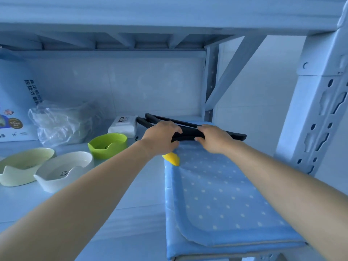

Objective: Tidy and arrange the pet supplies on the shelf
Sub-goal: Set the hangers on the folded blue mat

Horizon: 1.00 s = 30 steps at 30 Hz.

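**A:** Black tool [189,131] with two long handles: why are both hands on it?

**B:** I think it is to keep the handles together and to set the tool straight. It is across the far end of the blue mat [222,194], on the right side of the shelf [131,194], well apart from the green bowl [107,146].

**A:** And the grip?

**B:** The left hand [160,137] wraps the tool, fingers over the top, thumb below. The right hand [214,140] clasps it the same way, just beside. Neither hand is loose. A yellow piece [172,159] shows under the left wrist; I cannot tell what it belongs to.
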Each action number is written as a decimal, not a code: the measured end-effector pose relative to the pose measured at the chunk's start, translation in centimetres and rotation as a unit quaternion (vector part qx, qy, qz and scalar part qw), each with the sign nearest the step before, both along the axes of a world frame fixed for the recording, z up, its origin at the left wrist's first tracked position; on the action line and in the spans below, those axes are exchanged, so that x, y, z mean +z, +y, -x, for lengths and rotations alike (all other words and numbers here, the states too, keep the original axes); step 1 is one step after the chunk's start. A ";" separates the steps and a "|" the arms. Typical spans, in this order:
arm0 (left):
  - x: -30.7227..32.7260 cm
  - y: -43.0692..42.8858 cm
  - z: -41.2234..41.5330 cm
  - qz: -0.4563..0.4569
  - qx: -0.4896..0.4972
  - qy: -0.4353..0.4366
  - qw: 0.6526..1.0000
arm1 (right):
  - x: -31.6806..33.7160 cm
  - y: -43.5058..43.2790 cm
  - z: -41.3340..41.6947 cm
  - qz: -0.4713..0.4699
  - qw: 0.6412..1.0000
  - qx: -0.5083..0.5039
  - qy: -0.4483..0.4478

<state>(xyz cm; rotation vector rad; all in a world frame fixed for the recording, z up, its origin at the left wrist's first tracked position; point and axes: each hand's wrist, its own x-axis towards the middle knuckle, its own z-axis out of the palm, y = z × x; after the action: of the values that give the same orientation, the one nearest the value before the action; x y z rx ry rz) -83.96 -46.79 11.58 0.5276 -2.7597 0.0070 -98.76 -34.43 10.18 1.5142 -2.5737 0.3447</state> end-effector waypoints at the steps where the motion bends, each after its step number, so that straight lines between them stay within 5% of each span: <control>1: 0.0 -0.5 0.4 0.007 -0.006 -0.011 1.000 | 0.0 -0.4 0.4 -0.008 1.000 -0.009 -0.006; 11: 0.1 -3.9 3.6 0.035 -0.052 -0.067 0.996 | 0.6 -2.2 2.1 0.082 0.994 0.057 -0.040; 20: 0.2 -4.7 3.9 0.063 -0.071 -0.101 0.990 | 0.1 -2.4 2.6 -0.004 0.996 0.025 -0.084; 30: 0.7 -4.9 3.1 0.057 -0.090 -0.097 0.990 | 0.2 -0.7 1.2 0.023 0.996 0.053 -0.068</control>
<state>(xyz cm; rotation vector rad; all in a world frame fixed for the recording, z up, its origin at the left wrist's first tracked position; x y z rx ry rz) -87.10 -51.65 12.24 0.2599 -2.9648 0.1822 -99.96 -35.16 10.36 1.6709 -2.5707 0.5321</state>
